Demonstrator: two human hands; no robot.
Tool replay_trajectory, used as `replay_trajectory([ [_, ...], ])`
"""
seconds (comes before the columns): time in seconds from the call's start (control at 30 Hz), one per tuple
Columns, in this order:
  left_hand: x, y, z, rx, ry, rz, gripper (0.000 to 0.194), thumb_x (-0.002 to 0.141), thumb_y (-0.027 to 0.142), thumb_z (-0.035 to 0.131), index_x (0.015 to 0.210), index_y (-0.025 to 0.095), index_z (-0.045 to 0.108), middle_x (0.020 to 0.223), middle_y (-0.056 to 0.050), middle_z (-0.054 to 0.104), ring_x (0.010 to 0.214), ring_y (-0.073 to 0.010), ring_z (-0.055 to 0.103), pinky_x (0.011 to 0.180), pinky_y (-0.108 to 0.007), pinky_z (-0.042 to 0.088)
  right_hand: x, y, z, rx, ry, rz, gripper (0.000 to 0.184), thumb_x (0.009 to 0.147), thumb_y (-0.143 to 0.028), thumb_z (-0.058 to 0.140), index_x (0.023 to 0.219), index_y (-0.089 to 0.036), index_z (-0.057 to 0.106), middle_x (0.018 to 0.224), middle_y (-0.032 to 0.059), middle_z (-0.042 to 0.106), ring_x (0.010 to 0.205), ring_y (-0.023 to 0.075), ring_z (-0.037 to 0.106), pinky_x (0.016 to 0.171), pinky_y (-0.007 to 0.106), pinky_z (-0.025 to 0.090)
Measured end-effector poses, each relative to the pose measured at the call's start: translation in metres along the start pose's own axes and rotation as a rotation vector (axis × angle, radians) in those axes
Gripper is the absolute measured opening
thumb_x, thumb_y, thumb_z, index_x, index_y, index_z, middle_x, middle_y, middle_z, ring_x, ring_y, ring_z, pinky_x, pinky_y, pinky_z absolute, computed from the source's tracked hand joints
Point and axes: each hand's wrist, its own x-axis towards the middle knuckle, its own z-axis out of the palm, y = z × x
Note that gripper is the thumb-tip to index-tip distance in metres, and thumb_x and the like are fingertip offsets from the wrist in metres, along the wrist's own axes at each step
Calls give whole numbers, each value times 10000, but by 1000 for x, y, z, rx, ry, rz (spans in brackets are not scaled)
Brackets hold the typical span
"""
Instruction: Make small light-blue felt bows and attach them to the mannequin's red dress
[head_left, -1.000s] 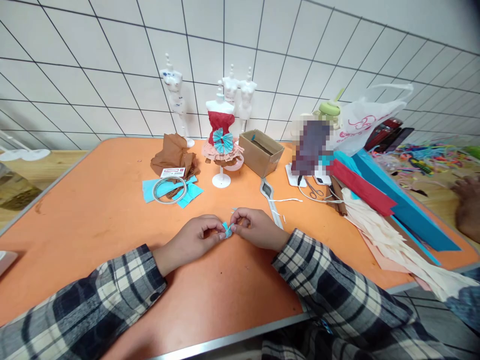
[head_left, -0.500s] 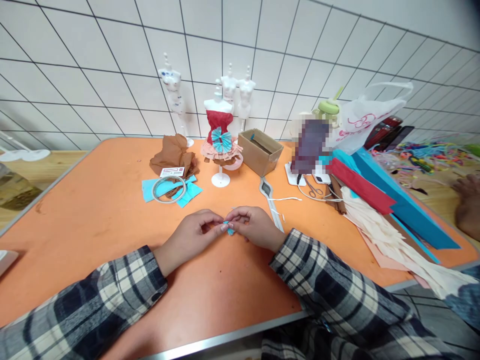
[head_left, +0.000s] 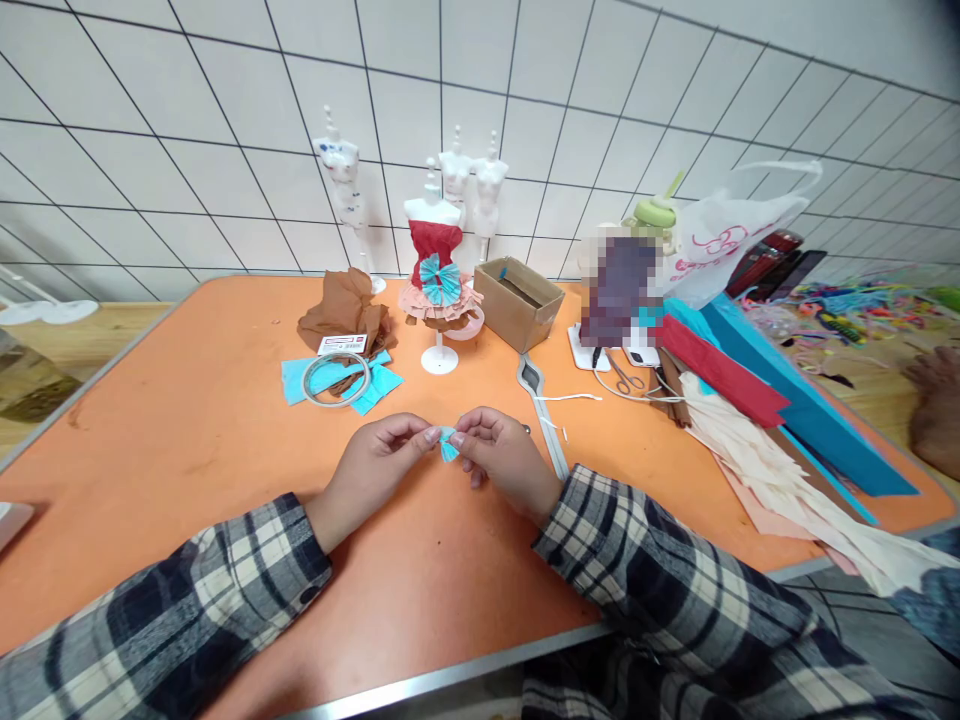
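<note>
Between my two hands, above the front middle of the orange table [head_left: 315, 610], is a small gathered piece of light blue crepe paper [head_left: 448, 448]. My left hand [head_left: 388, 462] pinches its left side between thumb and index finger. On the other side, my right hand [head_left: 504, 460] grips it the same way, its lower fingers curled below. Beyond them stands a small white mannequin [head_left: 439, 212] in a red paper top and a pink and brown ruffled skirt, with a blue paper bow at the waist.
Left of the mannequin lie brown paper [head_left: 341, 305], blue paper [head_left: 384, 385] and a tape ring [head_left: 306, 380]. A cardboard box [head_left: 517, 312], a grey zipper-like strip [head_left: 547, 430] and scissors [head_left: 626, 378] are to the right. Crepe paper sheets [head_left: 724, 370] cover the right side. Another person's hand [head_left: 934, 410] rests far right.
The blue paper has been turned between my fingers, and its fanned end now points down toward me. My hands have parted slightly, still pinching it.
</note>
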Motion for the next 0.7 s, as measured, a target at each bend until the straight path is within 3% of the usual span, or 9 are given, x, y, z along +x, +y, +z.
replay_trajectory([
  [0.27,0,-3,1,40,-46,28,336,816,473,623,720,155,676,664,-14,673,623,-137,576,607,-226,462,-4,-3,0,58,-83,102,362,688,-399,720,936,-209,538,782,-14,583,622,110,577,378,160,459],
  [0.4,0,-2,2,30,-43,38,315,820,450,617,732,157,691,701,-24,688,661,-147,596,642,-233,470,1,3,0,6,-16,66,362,677,-447,750,810,-184,541,685,-27,580,566,91,566,428,181,487],
  [0.7,0,0,2,42,-27,7,331,809,477,620,769,158,700,750,-39,717,689,-166,617,665,-251,486,2,-1,1,89,75,41,407,657,-461,774,834,-189,529,678,-39,578,580,86,566,482,201,514],
])
